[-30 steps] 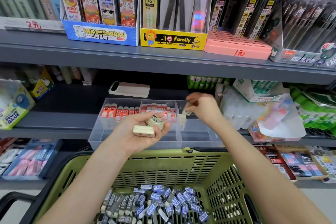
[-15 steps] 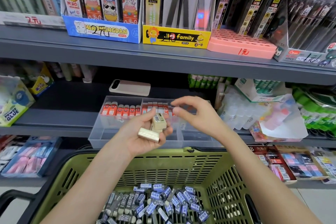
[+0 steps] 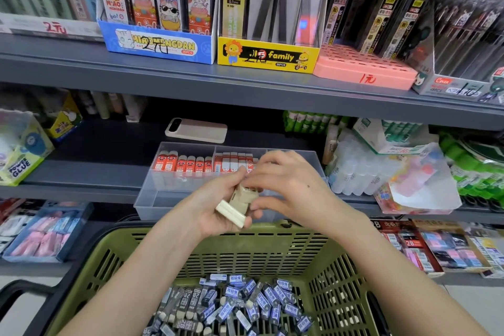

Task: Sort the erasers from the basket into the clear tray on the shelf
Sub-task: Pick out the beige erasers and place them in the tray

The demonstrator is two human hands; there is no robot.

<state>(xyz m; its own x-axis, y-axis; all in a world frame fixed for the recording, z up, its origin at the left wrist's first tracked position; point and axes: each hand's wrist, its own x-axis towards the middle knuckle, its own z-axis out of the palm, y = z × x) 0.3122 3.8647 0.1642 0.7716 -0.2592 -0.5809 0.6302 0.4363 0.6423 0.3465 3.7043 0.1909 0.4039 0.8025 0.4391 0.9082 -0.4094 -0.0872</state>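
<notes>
Right now:
- left hand (image 3: 215, 207) is holding two cream erasers (image 3: 231, 213) above the far rim of the green basket (image 3: 245, 245), fingers curling round them from below
- right hand (image 3: 286, 188) is pinching the top eraser (image 3: 244, 195) of that pair, thumb under, fingertips bunched on it; its sleeve print is too small to read
- both hands are hovering in front of the clear tray (image 3: 174, 199), which is sitting on the middle shelf (image 3: 95, 172)
- red-sleeved erasers (image 3: 188, 165) are standing in rows in the tray's back compartments
- basket is holding a loose pile of dark-sleeved erasers (image 3: 240, 305), several reading "2B"
- blue box (image 3: 158, 45) above is showing "MIAOMENGDAN", "36PCS" and a handwritten "2元"
- yellow box (image 3: 268, 56) beside it is showing "family", "36PCS"; a pack inside is reading "100 PCS 0.7mm"
- pink tray (image 3: 365, 69) is carrying "1元"; glue box (image 3: 23, 161) far left is reading "POWER GLUE"
- pale phone (image 3: 196, 130) is lying flat behind the clear tray
</notes>
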